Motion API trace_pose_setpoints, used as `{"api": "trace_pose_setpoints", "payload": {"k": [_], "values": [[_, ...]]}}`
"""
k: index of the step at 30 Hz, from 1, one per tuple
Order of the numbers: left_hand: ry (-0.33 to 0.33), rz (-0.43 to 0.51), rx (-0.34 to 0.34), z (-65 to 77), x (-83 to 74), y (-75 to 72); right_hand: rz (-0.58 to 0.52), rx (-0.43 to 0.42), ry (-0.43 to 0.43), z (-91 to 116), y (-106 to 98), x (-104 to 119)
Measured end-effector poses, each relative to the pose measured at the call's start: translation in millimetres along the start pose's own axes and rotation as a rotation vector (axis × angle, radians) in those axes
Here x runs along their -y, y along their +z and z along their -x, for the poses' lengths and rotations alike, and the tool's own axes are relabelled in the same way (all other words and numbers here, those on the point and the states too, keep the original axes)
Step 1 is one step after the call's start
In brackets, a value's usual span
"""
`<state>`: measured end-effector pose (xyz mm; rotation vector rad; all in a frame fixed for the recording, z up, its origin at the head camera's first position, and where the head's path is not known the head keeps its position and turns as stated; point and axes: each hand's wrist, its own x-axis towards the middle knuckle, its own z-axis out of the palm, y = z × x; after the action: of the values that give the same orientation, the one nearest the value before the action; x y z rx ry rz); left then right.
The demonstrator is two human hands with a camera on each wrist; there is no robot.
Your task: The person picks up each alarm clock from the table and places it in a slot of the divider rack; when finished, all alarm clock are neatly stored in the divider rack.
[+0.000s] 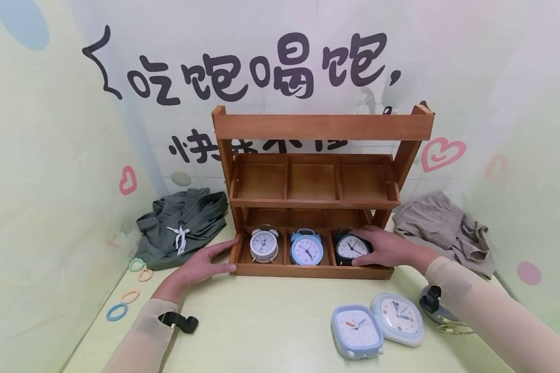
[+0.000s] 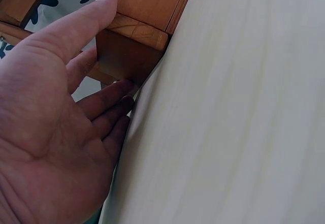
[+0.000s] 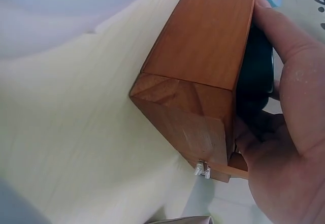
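Observation:
A brown wooden rack (image 1: pixel 310 204) has two tiers of compartments. In its lower right compartment is a black alarm clock (image 1: pixel 351 245), gripped at its right side by my right hand (image 1: pixel 386 247). The right wrist view has the thumb (image 3: pixel 287 28) along the dark clock body (image 3: pixel 256 69), with the other fingers partly hidden behind it. A white twin-bell clock (image 1: pixel 264 245) and a blue alarm clock (image 1: pixel 307 248) occupy the compartments to the left. My left hand (image 1: pixel 200 268) rests against the rack's left end, fingers fairly straight along its side (image 2: pixel 129 56) and thumb at the front corner.
On the table's front right lie a blue square clock (image 1: pixel 357 331), a rounded pale clock (image 1: pixel 398 317) and a grey object (image 1: pixel 438 311) partly behind my right forearm. Dark green cloth (image 1: pixel 179 223) flanks the rack's left, beige cloth (image 1: pixel 441 228) its right. Several coloured rings (image 1: pixel 116 312) lie far left.

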<state>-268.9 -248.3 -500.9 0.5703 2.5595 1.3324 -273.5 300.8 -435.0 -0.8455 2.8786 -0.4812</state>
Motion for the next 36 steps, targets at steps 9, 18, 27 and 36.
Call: {"api": "trace_pose_setpoints", "payload": {"k": [9,18,27,36], "values": [[0.011,0.009,-0.002,-0.4,2.3,0.3,0.029,0.027,-0.003,-5.0,-0.8,-1.7],[0.004,0.014,0.008,-1.3,1.9,1.0,0.076,0.044,0.011,-3.2,-6.8,2.3],[0.004,0.001,0.001,-0.7,3.8,-0.2,0.077,0.057,0.045,-3.1,-7.8,3.5],[-0.014,0.008,0.011,-2.9,3.1,0.0,0.047,0.065,0.068,-0.3,-6.9,1.4]]}}
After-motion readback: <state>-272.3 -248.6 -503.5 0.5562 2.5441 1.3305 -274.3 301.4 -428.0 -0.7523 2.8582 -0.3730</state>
